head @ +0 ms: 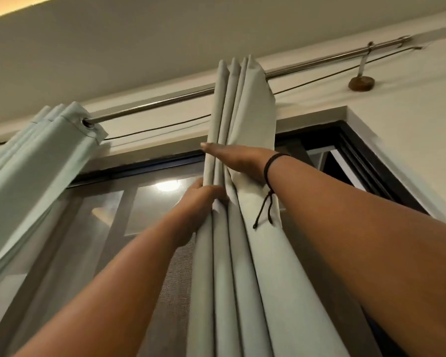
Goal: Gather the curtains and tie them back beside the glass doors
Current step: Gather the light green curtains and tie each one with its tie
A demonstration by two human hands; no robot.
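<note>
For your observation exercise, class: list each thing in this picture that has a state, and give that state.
Right curtain: gathered into pleats, hanging from the rod, not tied.
Left curtain: bunched on the rod, hanging loose.
Left hand: fingers curled round the right curtain's pleats.
Right hand: flat, fingers straight, pressing on the pleats.
Glass doors: uncovered between the curtains.

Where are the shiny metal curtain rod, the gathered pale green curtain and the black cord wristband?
shiny metal curtain rod [150,105], head view, bare middle stretch.
gathered pale green curtain [242,253], head view, hanging folds.
black cord wristband [268,167], head view, wrist loop.
</note>
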